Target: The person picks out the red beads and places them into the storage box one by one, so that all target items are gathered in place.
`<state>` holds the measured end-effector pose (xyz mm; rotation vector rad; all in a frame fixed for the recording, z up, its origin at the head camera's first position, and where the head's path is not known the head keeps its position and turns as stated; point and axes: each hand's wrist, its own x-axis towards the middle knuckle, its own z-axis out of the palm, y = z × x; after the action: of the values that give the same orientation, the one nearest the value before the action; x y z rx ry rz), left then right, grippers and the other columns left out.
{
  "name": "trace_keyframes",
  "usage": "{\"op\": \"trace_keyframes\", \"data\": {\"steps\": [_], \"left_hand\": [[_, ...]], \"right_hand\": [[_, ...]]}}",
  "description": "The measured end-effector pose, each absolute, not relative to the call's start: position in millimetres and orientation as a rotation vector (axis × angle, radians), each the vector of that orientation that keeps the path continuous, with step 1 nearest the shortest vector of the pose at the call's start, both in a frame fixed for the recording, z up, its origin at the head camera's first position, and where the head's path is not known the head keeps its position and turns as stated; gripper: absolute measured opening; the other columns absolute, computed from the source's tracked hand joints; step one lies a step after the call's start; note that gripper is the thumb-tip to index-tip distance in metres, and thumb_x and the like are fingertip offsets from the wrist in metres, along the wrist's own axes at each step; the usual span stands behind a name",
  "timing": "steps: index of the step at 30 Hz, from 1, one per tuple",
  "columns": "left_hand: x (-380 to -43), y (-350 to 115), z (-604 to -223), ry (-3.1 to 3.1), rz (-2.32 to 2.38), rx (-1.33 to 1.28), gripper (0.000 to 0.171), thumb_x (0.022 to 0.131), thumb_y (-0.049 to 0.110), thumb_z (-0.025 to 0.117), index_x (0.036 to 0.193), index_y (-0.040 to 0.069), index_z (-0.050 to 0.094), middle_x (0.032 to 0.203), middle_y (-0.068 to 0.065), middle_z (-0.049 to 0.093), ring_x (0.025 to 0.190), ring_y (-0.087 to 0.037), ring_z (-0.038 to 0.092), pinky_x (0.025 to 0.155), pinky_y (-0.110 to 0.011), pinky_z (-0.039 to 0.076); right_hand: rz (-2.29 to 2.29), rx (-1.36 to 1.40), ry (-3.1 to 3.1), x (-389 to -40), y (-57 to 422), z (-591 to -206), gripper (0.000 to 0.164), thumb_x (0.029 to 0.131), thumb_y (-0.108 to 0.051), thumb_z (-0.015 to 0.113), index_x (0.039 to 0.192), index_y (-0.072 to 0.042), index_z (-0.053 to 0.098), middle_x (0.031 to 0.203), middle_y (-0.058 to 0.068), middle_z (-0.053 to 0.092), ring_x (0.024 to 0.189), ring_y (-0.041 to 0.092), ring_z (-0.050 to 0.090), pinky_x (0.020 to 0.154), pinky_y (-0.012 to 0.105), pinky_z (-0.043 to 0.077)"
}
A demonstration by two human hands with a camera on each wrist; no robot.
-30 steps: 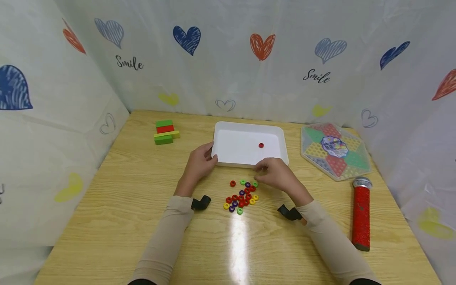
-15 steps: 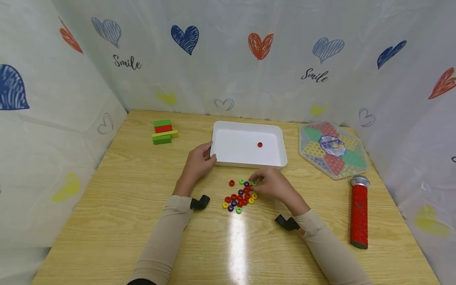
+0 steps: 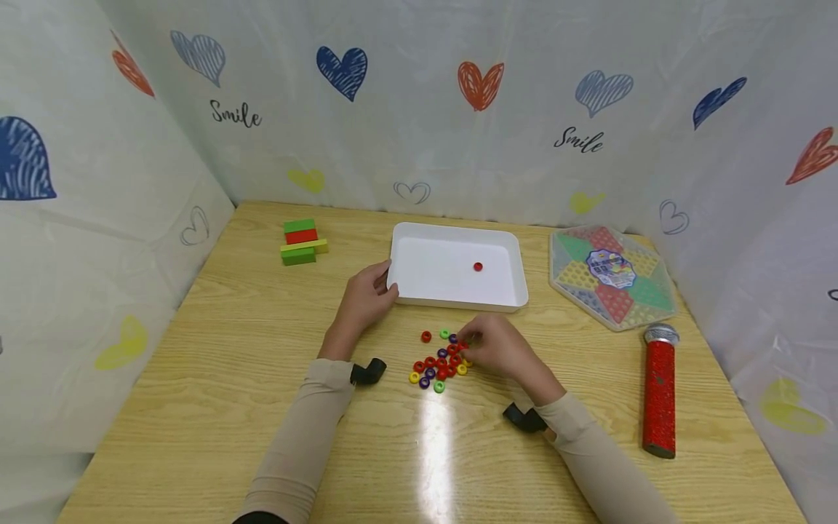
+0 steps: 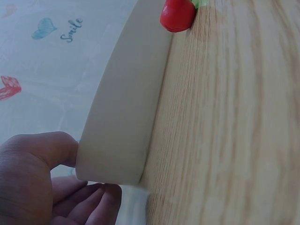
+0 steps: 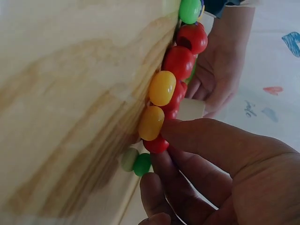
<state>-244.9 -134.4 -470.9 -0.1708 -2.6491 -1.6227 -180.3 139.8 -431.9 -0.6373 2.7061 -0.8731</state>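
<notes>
Left hand (image 3: 364,298) grips the white plastic tray (image 3: 428,262) at eight o'clock. Right hand (image 3: 501,345) pinches a red plastic ring (image 5: 156,145); crowding could loosen it.

In the head view the right hand (image 3: 495,347) blots out the two o'clock side of the pile of beads (image 3: 442,374), and what lies under those fingers can't be told! Over to the left hand (image 3: 368,298), some of its fingers out of sight at the eight o'clock corner of the white tray (image 3: 452,303). The left sleeve (image 3: 294,437) runs out of frame at seven o'clock, the right sleeve (image 3: 602,458) near five. At three, tiny print on the label (image 3: 612,268), unreadable! Left wrist, twelve o'clock: a rounded red bead (image 4: 178,14), sliced by the top edge, covers most of a green bit (image 4: 201,3). Right wrist: a yellow bead (image 5: 151,123) and the thumb hide much of the pinched red bead (image 5: 156,146).
</notes>
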Motion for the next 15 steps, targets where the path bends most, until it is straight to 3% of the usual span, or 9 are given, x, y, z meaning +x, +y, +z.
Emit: {"op": "trace_keyframes", "data": {"steps": [6,15], "left_hand": [[-244.6,-135.3,-470.5,-2.648,-1.612,-0.181,0.059,0.095,0.016,0.064,0.149,0.002,0.048,0.15,-0.016,0.053,0.137,-0.024,0.055,0.107,-0.033,0.051],[-243.3,-135.5,-470.1,-2.647,-1.616,-0.196,0.059,0.095,0.015,0.064,0.15,0.002,0.047,0.151,-0.017,0.052,0.136,-0.025,0.055,0.106,-0.033,0.052]], "right_hand": [[-0.88,-0.621,2.724,-178.1,139.0,-435.5,0.017,0.082,-0.009,0.081,0.098,-0.01,0.079,0.099,0.003,0.075,0.09,0.017,0.068,0.08,0.036,0.06],[-0.937,-0.552,2.717,-184.3,144.4,-432.3,0.018,0.082,-0.01,0.081,0.099,-0.013,0.079,0.098,0.0,0.075,0.088,0.015,0.066,0.077,0.034,0.058]]}}
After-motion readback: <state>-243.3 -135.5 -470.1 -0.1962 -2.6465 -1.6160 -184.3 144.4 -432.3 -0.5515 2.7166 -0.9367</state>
